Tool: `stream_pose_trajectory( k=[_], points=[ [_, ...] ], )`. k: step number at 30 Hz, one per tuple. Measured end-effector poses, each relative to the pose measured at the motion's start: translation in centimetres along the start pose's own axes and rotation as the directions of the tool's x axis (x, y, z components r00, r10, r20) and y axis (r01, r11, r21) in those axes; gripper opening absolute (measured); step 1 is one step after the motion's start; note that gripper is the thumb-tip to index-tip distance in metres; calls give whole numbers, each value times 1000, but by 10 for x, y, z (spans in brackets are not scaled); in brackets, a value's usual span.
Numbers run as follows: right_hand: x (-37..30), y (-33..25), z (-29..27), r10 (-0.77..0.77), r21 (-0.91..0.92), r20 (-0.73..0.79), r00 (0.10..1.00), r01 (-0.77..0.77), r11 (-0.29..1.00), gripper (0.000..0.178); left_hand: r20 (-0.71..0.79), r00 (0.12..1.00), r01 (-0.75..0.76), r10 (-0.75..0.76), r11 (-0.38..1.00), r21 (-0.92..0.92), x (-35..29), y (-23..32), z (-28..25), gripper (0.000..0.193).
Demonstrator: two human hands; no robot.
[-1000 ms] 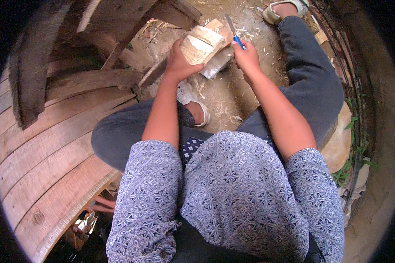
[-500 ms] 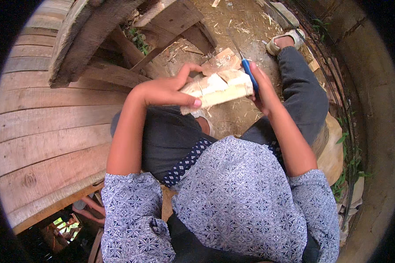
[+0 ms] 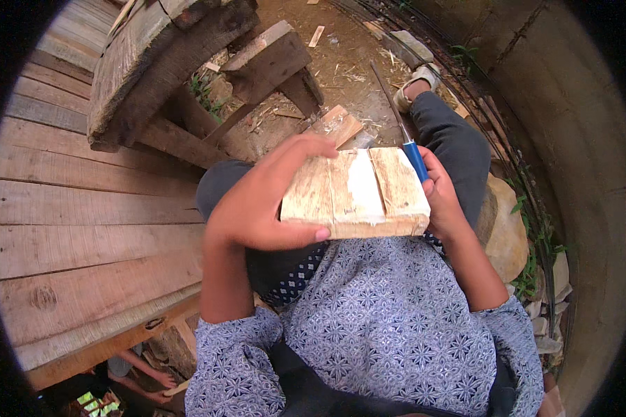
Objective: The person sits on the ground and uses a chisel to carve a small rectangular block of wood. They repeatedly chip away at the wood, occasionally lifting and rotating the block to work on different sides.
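Above my lap I hold a thick, pale wooden block (image 3: 306,194) with a whiter recessed band cut across its face. My left hand (image 3: 271,194) is closed on its left end, thumb along the near edge and fingers over the far edge. My right hand (image 3: 444,187) is at the block's right end, wrapped round the blue handle of a slim tool (image 3: 414,160). A long, thin dark metal shaft points away from the handle; I cannot tell whether it is a chisel or a screwdriver. Some right fingers are hidden behind the block.
Wooden planks (image 3: 90,236) lie on the left, beside a rough timber bench (image 3: 160,76). A cut board (image 3: 337,125) and shavings lie on the dirt floor (image 3: 344,48). Cables, stones (image 3: 504,229) and a wall (image 3: 591,208) run along the right. Another person's hands (image 3: 161,388) show at lower left.
The block has come nearer to me and turned, so its broad face with the pale band shows. Both hands moved with it, and the tool stays in my right hand.
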State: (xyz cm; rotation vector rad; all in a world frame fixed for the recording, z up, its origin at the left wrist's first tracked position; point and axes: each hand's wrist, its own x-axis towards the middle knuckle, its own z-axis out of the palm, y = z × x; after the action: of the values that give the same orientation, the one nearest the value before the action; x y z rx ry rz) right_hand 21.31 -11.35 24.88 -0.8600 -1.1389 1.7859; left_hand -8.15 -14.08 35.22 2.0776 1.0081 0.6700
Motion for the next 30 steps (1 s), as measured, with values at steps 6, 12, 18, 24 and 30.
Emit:
stream_pose_trajectory(
  k=[6, 12, 18, 24, 30],
  points=[
    [-13, -38, 11, -53, -179, 20, 998, 56, 982, 93, -84, 996, -30, 38, 996, 86, -14, 37, -3, 78],
    [-18, -60, 14, -53, -252, 20, 998, 56, 966, 87, -45, 998, -43, 49, 989, 138, -14, 43, -5, 83],
    [2, -103, 6, -13, -322, 111, 994, 48, 945, 75, 4, 998, -55, 56, 967, 250, 8, 48, -12, 88],
    [37, -109, -12, -34, -392, 152, 988, 92, 915, 71, 36, 999, 22, -32, 964, 266, 36, 39, -16, 89],
    [72, -77, -10, -34, -198, 47, 998, 43, 979, 66, -217, 976, 51, 8, 964, 262, 50, 10, -26, 92]
  ],
)
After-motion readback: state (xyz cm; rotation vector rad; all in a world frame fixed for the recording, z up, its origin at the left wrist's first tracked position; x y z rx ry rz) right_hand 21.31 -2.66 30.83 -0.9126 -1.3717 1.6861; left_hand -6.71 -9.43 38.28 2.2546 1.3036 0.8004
